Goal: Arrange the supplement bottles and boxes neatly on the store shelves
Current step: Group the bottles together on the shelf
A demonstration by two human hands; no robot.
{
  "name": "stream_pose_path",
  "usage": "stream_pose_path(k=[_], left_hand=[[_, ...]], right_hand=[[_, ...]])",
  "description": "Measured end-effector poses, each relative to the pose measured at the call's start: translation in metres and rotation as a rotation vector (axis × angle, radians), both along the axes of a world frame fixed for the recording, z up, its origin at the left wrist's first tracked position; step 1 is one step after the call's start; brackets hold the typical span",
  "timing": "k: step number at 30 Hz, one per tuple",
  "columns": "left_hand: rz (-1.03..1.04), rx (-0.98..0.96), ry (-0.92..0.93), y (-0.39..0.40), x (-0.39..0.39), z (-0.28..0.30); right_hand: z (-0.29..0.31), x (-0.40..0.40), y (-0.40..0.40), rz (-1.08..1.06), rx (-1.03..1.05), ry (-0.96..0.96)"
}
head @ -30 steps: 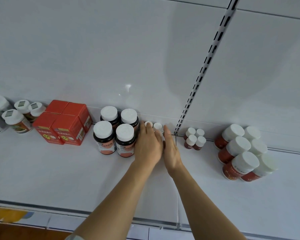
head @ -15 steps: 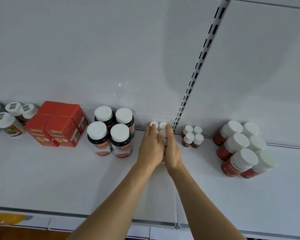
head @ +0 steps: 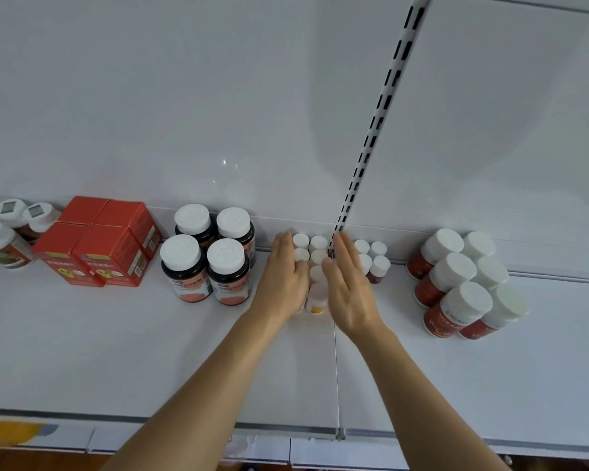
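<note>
Head view looks down on a white shelf (head: 116,351) with both forearms reaching up from the bottom of the frame. At centre, the left hand (head: 283,280) and right hand (head: 351,290) stand edge-on with straight fingers on either side of a cluster of small white-capped bottles (head: 315,263). The hands cover most of the cluster, so only some caps and a yellow patch low on the nearest bottle show; whether the palms actually touch the bottles cannot be told, and both hands are slightly blurred. Just right of the right hand, four more small bottles (head: 374,258) are partly hidden behind it. Left of centre stand four dark bottles (head: 206,253), then red boxes (head: 99,243). At the far left edge, labelled jars (head: 4,232) are cut off. Red bottles with white lids (head: 463,283) are grouped at the right. A slotted upright (head: 374,130) runs up the back panel.
</note>
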State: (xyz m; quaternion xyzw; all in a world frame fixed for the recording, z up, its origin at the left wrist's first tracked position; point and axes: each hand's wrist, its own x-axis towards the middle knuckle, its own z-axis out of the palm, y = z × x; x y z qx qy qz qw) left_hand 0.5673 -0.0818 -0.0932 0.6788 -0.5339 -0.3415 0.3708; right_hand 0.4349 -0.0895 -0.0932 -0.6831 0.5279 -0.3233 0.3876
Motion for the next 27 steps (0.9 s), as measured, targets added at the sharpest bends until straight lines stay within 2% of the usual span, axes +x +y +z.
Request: stream_pose_path(k=[4,7,9,18,27], left_hand=[[-0.148,0.042,-0.077,0.015,0.005,0.011],[-0.315,0.128,-0.295,0.023,0.006,0.014],[-0.374,0.189,-0.404,0.026,0.007,0.019],[-0.386,0.239,-0.473,0.027,0.010,0.015],[-0.356,0.218,-0.439,0.031,0.008,0.011]], right_hand=[[0.015,-0.019,0.007,0.160,-0.144,0.264],[0.018,-0.024,0.008,0.288,-0.207,0.567],[0.015,-0.024,0.008,0.343,-0.214,0.692],[-0.007,-0.014,0.006,0.386,-0.225,0.734],[-0.014,-0.011,0.008,0.381,-0.232,0.767]])
